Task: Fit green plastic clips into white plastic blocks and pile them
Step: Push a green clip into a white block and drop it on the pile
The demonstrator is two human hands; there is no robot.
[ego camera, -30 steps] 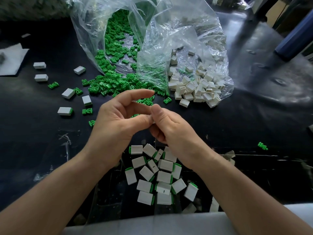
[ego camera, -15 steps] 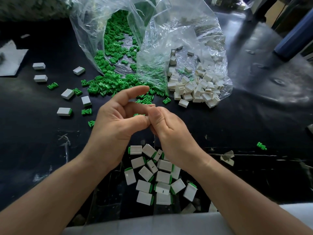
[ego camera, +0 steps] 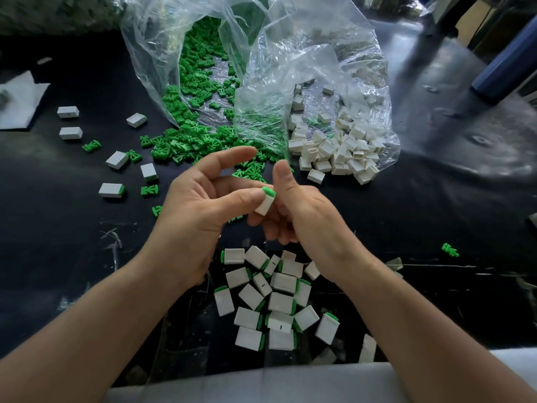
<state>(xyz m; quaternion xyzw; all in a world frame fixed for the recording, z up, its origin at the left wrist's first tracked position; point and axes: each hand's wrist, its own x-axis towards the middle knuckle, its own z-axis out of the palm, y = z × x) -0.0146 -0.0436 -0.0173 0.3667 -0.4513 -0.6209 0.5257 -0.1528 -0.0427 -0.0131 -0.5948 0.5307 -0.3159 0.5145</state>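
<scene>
Above finished pile (ego camera: pixel 280 302) | left grip (ego camera: pixel 200 205) pinches clipped block (ego camera: pixel 265 205) | right grip (ego camera: pixel 302 216): cannot tell

Daylight came from the upper right, laying a pale sheen on the dark table (ego camera: pixel 465 158) and hard glare on the crinkled plastic bags (ego camera: pixel 319 68). The near edge was dim. The left hand (ego camera: pixel 197 205), right hand (ego camera: pixel 305 216) and white block (ego camera: pixel 265 205) between them looked sharp and evenly lit; the far corners bowed and blurred.
</scene>
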